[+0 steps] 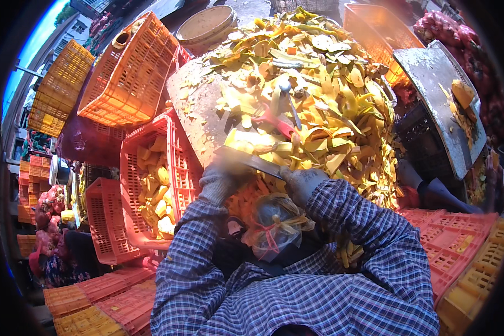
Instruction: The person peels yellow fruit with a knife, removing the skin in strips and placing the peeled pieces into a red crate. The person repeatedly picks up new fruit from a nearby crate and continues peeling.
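My right hand, in a pale work glove, grips a wide-bladed knife at its near right end. The blade slants up to the left, over my left hand. That hand is gloved too, and the blade hides its fingers, so I cannot tell what they hold. Just beyond the blade lies a pale yellow piece of pumpkin or squash. A large heap of yellow-green peel covers much of the board. On the heap rest a red-handled peeler and a metal spoon.
At left a red crate holds peeled pieces, below a tilted orange crate. A tied plastic bag sits at my lap. To the right stands another board with a peeled chunk, near a person's leg.
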Available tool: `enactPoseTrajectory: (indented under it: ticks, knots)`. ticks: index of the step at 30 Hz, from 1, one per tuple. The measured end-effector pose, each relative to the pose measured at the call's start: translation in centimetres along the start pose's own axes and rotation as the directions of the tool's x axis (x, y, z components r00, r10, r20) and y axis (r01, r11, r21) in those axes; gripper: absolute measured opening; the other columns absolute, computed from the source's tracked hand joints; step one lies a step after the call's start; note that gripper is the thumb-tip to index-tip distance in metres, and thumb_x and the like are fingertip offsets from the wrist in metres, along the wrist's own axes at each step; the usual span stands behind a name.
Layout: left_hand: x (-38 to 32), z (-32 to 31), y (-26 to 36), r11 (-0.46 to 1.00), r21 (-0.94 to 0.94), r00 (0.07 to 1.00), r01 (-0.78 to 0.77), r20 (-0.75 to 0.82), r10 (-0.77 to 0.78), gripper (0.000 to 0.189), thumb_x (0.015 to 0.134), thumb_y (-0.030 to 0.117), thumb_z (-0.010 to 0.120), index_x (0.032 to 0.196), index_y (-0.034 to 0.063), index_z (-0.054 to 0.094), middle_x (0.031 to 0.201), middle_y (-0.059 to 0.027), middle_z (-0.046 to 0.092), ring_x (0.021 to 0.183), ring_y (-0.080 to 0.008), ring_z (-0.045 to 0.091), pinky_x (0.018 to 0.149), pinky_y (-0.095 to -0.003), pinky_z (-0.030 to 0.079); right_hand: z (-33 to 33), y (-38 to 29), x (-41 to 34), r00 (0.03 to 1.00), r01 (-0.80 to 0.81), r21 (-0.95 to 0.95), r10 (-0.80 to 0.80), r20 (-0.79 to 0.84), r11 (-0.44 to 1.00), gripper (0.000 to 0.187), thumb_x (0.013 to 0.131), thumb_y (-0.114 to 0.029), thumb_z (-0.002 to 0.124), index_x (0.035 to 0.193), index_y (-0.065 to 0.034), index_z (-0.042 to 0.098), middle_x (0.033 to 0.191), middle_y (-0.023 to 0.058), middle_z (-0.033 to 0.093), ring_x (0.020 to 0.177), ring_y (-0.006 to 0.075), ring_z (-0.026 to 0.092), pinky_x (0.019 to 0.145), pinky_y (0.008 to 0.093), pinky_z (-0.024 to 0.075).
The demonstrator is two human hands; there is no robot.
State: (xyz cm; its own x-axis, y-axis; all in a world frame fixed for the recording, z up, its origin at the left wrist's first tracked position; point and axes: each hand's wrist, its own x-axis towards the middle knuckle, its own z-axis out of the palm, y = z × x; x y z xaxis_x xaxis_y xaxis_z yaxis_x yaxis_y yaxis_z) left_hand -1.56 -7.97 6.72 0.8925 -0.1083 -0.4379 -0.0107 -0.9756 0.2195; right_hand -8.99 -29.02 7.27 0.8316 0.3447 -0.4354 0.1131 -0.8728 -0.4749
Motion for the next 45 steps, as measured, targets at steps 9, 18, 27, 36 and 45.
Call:
enactPoseTrajectory:
  ticks: [9, 18, 27, 36, 45]
  knots:
    - [0.2, 1.6, 0.6, 0.994, 0.036, 0.991, 0.105, -0.089, -0.102, 0.087, 0.065, 0.056, 0.082, 0.125, 0.0035, 0.048, 0.116, -0.0235, 0.063, 0.111, -0.0364, 0.062, 0.093, -0.0437, 0.051, -2.2, -1.1, 4.1, 0.993, 0.112, -0.037, -0.110, 0.045, 0.993, 0.031, 0.088, -0.014, 0.056, 0.116, -0.0018, 0.061, 0.104, 0.0244, 0.068, 0.104, 0.0362, 0.065, 0.091, 0.0444, 0.0507]
    - [-2.6, 4.3, -2.6, 0.926, -0.234, 0.876, -0.298, -0.453, 0.167, 0.087, 0.060, 0.040, 0.091, 0.127, 0.0048, 0.048, 0.113, -0.0204, 0.063, 0.105, -0.0359, 0.064, 0.088, -0.0438, 0.053, 2.3, -0.6, 7.6, 0.975, 0.071, 0.291, -0.005, -0.222, 0.954, 0.040, 0.085, -0.019, 0.064, 0.123, -0.0072, 0.062, 0.100, 0.0196, 0.069, 0.096, 0.0317, 0.068, 0.085, 0.0395, 0.0530]
    - [-2.5, 7.1, -5.1, 0.680, -0.462, 0.752, -0.570, -0.627, 0.204, 0.091, 0.065, 0.022, 0.090, 0.139, 0.0038, 0.041, 0.121, -0.0143, 0.061, 0.110, -0.0245, 0.061, 0.094, -0.0363, 0.051, 6.6, 3.5, 0.3, 0.888, 0.167, 0.465, 0.073, -0.454, 0.869, 0.048, 0.085, -0.017, 0.068, 0.131, -0.0108, 0.057, 0.082, 0.0177, 0.069, 0.074, 0.0316, 0.069, 0.068, 0.0381, 0.0535]
    - [-2.1, 7.9, -6.8, 0.241, -0.909, 0.934, -0.341, -0.356, -0.020, 0.065, 0.073, 0.010, 0.077, 0.131, 0.0019, 0.050, 0.114, -0.0116, 0.062, 0.105, -0.0211, 0.062, 0.091, -0.0327, 0.051, 6.8, 2.0, -1.6, 0.890, 0.218, 0.000, -0.199, -0.410, 0.976, 0.063, 0.077, -0.017, 0.074, 0.133, 0.0009, 0.050, 0.092, 0.0166, 0.068, 0.080, 0.0323, 0.069, 0.068, 0.0419, 0.0550]
    - [-4.1, 14.6, -13.3, 0.730, -0.398, 0.735, -0.556, -0.645, 0.208, 0.035, 0.091, 0.022, 0.068, 0.120, 0.0031, 0.059, 0.110, -0.0119, 0.065, 0.101, -0.0227, 0.063, 0.088, -0.0371, 0.052, 4.6, -1.9, -3.8, 0.744, 0.414, -0.293, -0.505, -0.436, 0.862, 0.062, 0.081, -0.019, 0.065, 0.136, 0.0013, 0.046, 0.116, 0.0175, 0.065, 0.094, 0.0281, 0.068, 0.077, 0.0389, 0.0553]
